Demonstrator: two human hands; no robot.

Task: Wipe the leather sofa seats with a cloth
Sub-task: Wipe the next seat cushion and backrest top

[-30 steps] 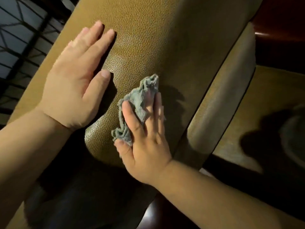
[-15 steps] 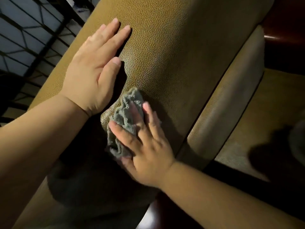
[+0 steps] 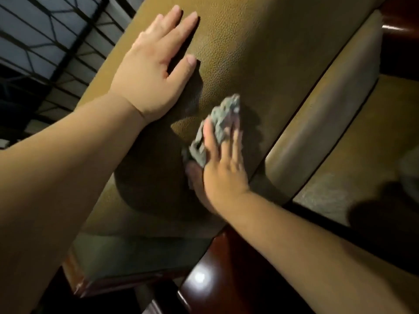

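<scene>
A tan leather sofa cushion (image 3: pixel 260 53) fills the middle of the head view. My left hand (image 3: pixel 156 71) lies flat on its upper left part, fingers straight and together. Lower and to the right, my right hand (image 3: pixel 222 177) presses a crumpled grey cloth (image 3: pixel 223 114) against the leather. The cloth is bunched between my index finger and the other fingers, and my thumb lies against its lower edge. Most of the cloth pokes out past my fingertips.
A second padded leather edge (image 3: pixel 317 109) runs along the cushion's right side, with another tan seat (image 3: pixel 374 143) beyond it. Glossy dark red wood of the sofa frame (image 3: pixel 215 279) lies below. A black window grille (image 3: pixel 45 41) is at upper left.
My right hand has swept the cloth from beside my left wrist out to the right and up across the leather. My left hand stays flat on the cushion.
</scene>
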